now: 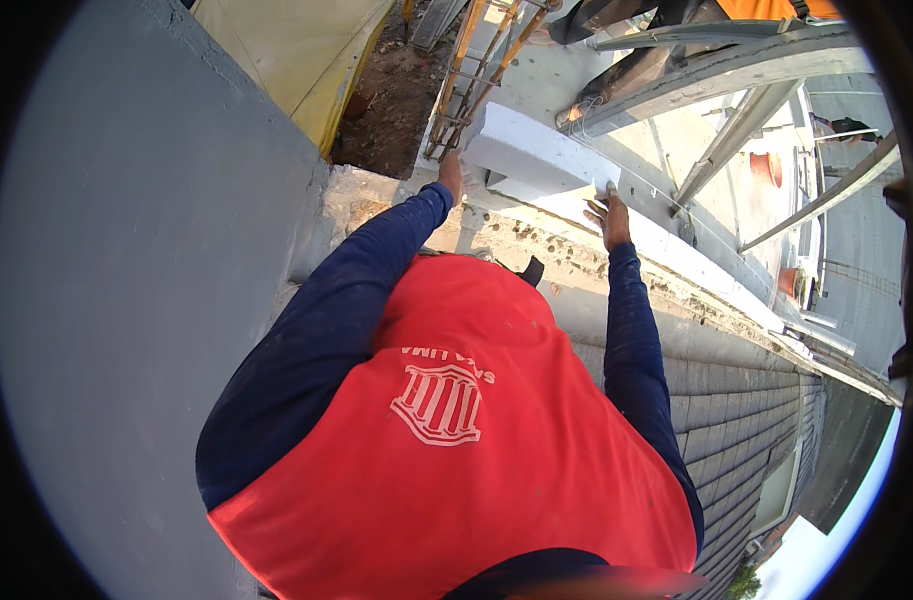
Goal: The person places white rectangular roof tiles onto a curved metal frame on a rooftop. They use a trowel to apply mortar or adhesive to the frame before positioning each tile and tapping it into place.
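A white building block point(528, 148) lies along the top of a narrow ledge, with a shadowed gap under part of it. My left hand point(450, 178) is against the block's left end, close to the rusty rebar cage point(473, 75); its fingertips are partly hidden. At the block's right end, my right hand point(610, 217) has its thumb and fingers against the end face. Both arms reach forward in dark blue sleeves, and the block sits between the two hands. More white blocks form a low course point(676, 248) running away to the right.
A grey plastered wall point(146, 270) rises on my left. Yellow sheeting point(286, 55) hangs beyond it. Ahead, a person in dark trousers and orange stands near curved beams point(736, 80). A thin string runs beside the blocks. Roof tiles point(736, 420) slope away at the lower right.
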A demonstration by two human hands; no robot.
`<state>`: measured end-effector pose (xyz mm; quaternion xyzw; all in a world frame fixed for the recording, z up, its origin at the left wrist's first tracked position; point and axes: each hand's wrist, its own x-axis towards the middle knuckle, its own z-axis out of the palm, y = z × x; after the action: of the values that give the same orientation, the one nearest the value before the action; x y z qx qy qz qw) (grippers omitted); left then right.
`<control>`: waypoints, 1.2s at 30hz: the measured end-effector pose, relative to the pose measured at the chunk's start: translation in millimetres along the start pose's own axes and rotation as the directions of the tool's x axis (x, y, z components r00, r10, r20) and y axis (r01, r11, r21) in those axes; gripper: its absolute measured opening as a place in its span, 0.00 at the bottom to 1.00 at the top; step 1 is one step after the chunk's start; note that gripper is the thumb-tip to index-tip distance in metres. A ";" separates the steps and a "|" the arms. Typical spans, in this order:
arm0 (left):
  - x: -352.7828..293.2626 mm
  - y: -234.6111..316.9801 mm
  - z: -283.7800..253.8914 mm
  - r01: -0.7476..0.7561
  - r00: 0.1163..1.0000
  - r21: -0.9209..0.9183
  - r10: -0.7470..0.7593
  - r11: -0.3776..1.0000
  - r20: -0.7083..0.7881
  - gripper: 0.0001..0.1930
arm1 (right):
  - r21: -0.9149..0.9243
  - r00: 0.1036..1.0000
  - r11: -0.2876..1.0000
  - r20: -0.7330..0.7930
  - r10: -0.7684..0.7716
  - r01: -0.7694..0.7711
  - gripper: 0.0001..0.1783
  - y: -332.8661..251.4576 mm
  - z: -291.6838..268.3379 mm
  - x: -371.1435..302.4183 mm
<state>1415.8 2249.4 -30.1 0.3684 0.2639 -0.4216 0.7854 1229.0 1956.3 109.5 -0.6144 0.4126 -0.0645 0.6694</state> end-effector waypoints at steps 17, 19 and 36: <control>-22.7 30.2 6.9 0.087 0.993 0.099 -0.094 0.991 0.065 0.45 | -0.074 0.939 0.991 -0.319 -0.127 0.109 0.44 36.1 9.3 -3.4; -28.1 33.0 3.0 0.095 0.993 0.126 -0.102 0.987 0.054 0.45 | 0.009 0.920 0.994 -0.380 -0.095 0.107 0.42 58.9 4.0 -14.9; -29.2 -26.7 -56.7 0.165 0.922 0.976 -0.372 0.140 -0.103 0.22 | -0.030 0.589 0.622 -0.362 0.723 -0.782 0.25 419.8 53.3 -285.8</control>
<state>1372.3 2298.6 -51.8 0.6901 -0.0664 -0.6537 0.3033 899.9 2266.3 -128.0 -0.4216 0.7392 0.1674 0.4978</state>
